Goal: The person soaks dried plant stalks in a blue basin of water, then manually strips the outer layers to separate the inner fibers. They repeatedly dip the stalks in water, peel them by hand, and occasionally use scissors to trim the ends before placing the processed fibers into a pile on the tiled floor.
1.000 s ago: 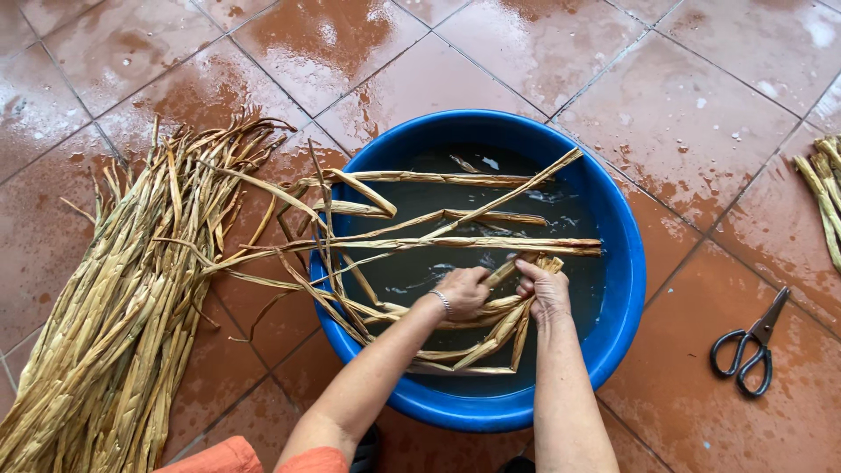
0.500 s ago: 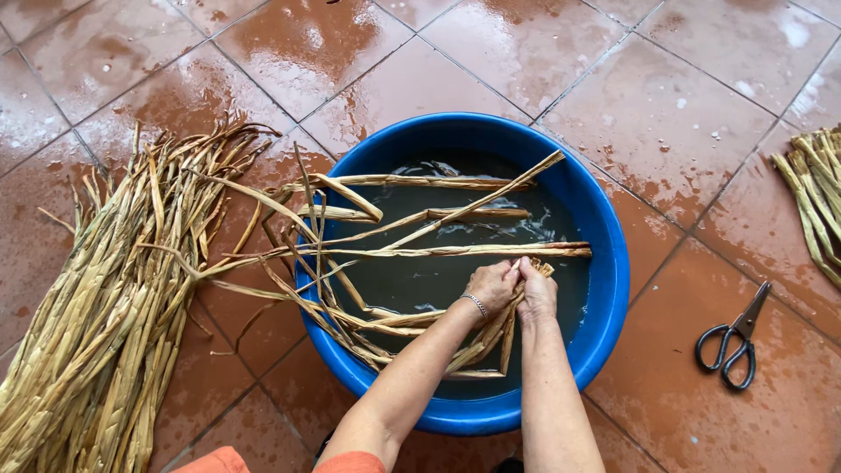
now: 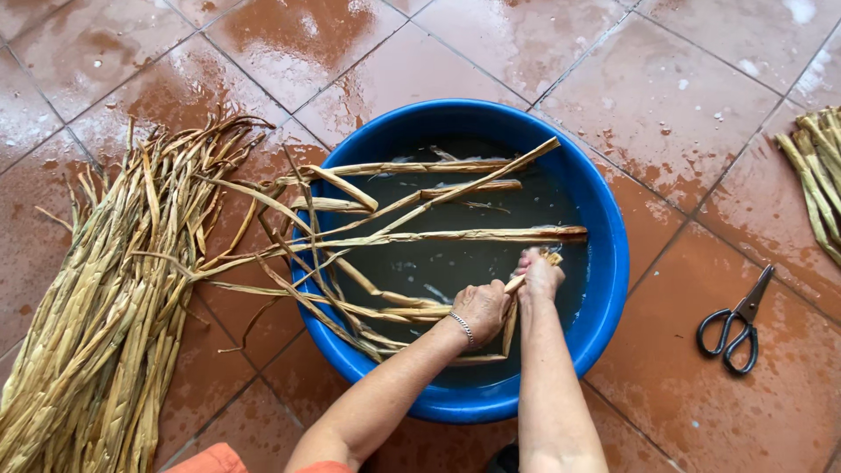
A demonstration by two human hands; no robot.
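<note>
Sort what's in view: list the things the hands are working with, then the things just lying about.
In use:
left hand
right hand
dried leaf strips across the basin
blue basin of dark water

Lying about:
pile of dried strips on the floor
black scissors
greenish bundle

Single view, worn on my head: looks steeply down from close above onto the round blue plastic basin (image 3: 604,219) at centre, wet reddish-brown floor tiles (image 3: 657,96) filling the frame; my forearms enter from the near edge.
</note>
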